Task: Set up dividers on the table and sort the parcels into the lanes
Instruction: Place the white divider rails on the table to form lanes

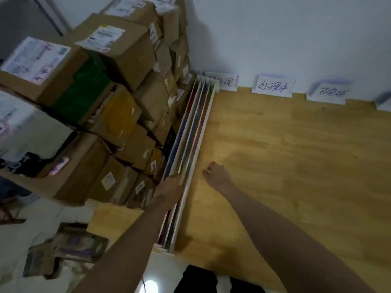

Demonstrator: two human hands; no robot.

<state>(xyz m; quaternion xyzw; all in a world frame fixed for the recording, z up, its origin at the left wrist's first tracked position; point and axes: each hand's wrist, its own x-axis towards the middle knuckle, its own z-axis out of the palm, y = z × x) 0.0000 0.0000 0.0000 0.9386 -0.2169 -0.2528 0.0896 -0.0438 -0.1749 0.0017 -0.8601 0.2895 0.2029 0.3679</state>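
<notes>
Several long white divider boards (195, 132) stand on edge, packed together along the left side of the wooden table (296, 166). My left hand (170, 188) grips the top edge of the boards near their near end. My right hand (215, 175) hovers just right of the boards above the tabletop, fingers loosely curled and holding nothing. A tall stack of cardboard parcels (118, 98) with shipping labels fills the table's left part, right against the boards.
Three handwritten paper labels (273, 86) lean on the white wall along the table's far edge. A fourth shows at the far right. On the floor at lower left lie a torn carton (69, 248) and a sandal. A small round light glows near my feet.
</notes>
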